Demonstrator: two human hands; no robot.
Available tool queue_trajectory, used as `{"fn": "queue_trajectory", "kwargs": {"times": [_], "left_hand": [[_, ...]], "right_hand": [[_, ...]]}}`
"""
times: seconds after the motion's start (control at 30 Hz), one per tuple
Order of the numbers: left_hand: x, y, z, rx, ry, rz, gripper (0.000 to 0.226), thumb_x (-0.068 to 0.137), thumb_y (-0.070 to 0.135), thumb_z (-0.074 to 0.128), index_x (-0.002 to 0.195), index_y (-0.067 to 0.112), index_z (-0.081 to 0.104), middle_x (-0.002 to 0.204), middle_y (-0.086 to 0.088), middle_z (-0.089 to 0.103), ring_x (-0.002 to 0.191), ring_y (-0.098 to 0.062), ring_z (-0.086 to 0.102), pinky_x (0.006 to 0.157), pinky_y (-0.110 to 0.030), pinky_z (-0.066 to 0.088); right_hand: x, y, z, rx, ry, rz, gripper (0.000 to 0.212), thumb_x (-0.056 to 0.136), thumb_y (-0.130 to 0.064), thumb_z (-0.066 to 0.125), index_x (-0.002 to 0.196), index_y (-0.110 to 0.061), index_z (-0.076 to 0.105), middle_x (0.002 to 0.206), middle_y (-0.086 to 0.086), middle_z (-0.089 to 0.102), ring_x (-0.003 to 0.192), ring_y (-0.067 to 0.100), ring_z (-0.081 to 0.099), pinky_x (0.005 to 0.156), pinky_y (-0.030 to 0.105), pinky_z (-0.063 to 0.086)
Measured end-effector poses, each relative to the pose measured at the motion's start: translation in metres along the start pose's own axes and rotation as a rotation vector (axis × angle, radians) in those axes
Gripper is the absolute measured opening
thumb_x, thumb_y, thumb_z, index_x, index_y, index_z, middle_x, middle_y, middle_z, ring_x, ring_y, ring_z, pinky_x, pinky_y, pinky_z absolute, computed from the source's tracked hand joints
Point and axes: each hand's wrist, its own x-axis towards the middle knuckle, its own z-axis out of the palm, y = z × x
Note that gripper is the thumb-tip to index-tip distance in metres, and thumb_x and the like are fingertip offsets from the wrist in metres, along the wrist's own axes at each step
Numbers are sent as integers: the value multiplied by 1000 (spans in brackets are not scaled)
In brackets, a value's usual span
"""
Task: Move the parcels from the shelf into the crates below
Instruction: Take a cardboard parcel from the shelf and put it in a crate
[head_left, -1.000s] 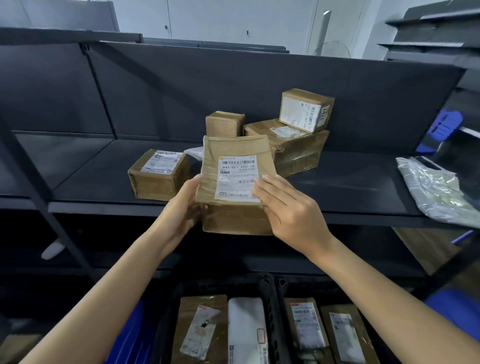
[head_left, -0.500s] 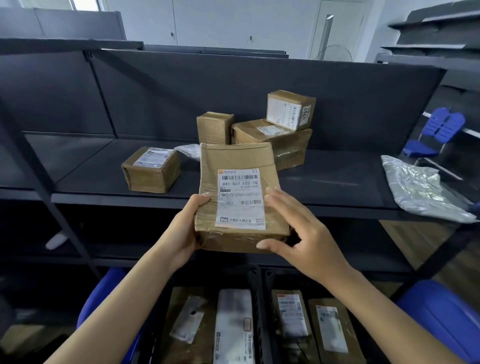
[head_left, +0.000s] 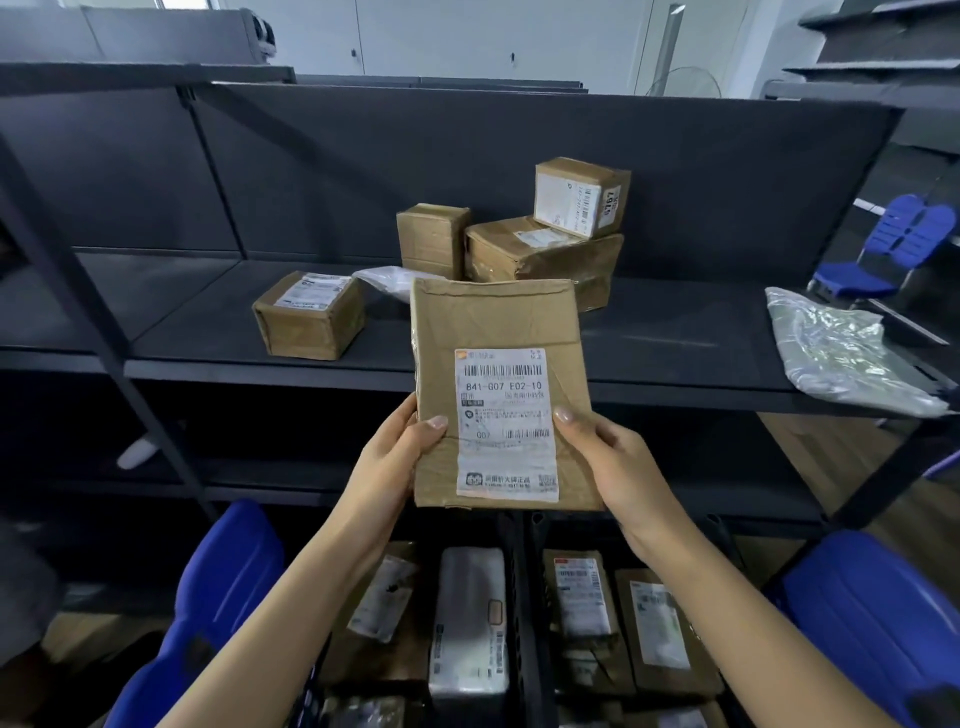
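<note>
A flat brown cardboard parcel (head_left: 493, 322) with a white barcode label is held upright in front of the shelf, label facing me. My left hand (head_left: 397, 457) grips its lower left edge and my right hand (head_left: 613, 462) its lower right edge. On the dark shelf (head_left: 208, 322) behind it lie a small labelled box (head_left: 309, 317), an upright box (head_left: 431, 239), a larger box (head_left: 540, 254) with a small labelled box (head_left: 582, 197) stacked on top, and a white bag (head_left: 389, 278). Below, two black crates (head_left: 524, 597) hold several parcels.
A clear plastic bag parcel (head_left: 841, 353) lies at the shelf's right end. Blue chairs stand at lower left (head_left: 218, 597), lower right (head_left: 867, 618) and behind the shelf at right (head_left: 904, 239). A slanted shelf post (head_left: 104, 332) runs down the left.
The parcel has come off the shelf towards me and tilted upright, label facing me. Both hands shifted down to grip its lower side edges.
</note>
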Motion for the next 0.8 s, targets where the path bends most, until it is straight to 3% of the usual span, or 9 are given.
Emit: {"fn": "queue_trajectory", "kwargs": {"times": [0.2, 0.37, 0.53, 0.7, 0.8], "left_hand": [[-18, -5, 4, 150, 80, 46, 33, 93, 15, 55, 125, 24, 61, 109, 3, 73, 98, -14, 70, 73, -20, 56], [-21, -7, 8, 144, 152, 40, 34, 87, 19, 65, 121, 22, 63, 105, 2, 74, 96, -15, 71, 77, -27, 58], [-19, -11, 2, 103, 156, -13, 41, 82, 21, 69, 123, 18, 62, 105, 2, 74, 95, -13, 71, 68, -18, 55], [-17, -20, 3, 97, 142, -63, 43, 80, 25, 70, 122, 19, 63, 107, 0, 74, 100, -18, 70, 81, -31, 54], [-16, -24, 4, 96, 128, -78, 43, 81, 23, 70, 123, 19, 62, 107, 1, 74, 100, -17, 70, 80, -30, 54]], "right_hand": [[-17, 20, 13, 67, 94, -33, 23, 82, -54, 54, 89, -44, 74, 99, -10, 75, 97, 9, 69, 89, 31, 51], [-29, 26, 19, 71, 113, -59, 23, 83, -54, 54, 91, -44, 73, 97, -14, 75, 92, 3, 70, 72, 11, 52], [-30, 29, 13, 81, 120, -50, 23, 79, -54, 59, 92, -41, 73, 98, -12, 75, 92, 5, 70, 74, 15, 54], [-30, 34, 6, 73, 132, -36, 31, 77, -54, 60, 99, -34, 71, 97, -13, 74, 90, 4, 70, 70, 12, 53], [-32, 37, 1, 40, 147, -14, 32, 76, -57, 58, 98, -36, 70, 97, -15, 74, 90, 2, 70, 70, 12, 53]]}}
